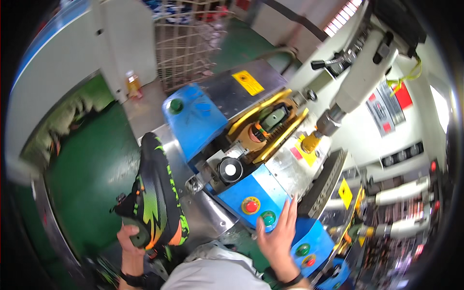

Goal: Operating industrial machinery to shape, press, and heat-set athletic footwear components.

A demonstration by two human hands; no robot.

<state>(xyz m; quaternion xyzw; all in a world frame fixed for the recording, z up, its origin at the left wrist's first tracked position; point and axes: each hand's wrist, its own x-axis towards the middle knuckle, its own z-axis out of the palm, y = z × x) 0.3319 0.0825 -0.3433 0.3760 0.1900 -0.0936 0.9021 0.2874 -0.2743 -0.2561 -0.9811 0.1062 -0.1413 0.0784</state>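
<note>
A black sports shoe [155,193] with lime-green and orange patches hangs toe-up at the left, a dark green shoe last sticking out of its opening. My left hand [129,241] is closed around the end of that last [141,234]. On the right, my right hand [278,234] is open, fingers stretched, and holds nothing. Its thumb is close to a green push button [268,218] on a blue control panel; I cannot tell whether it touches. A red push button [250,206] sits beside the green one.
A press machine has a cradle with yellow side plates [281,150] and a shoe-like piece [273,121] inside. Above it comes down a white press arm [355,77]. A wire cage [186,48] and a drink bottle [133,84] stand behind. More presses line the right.
</note>
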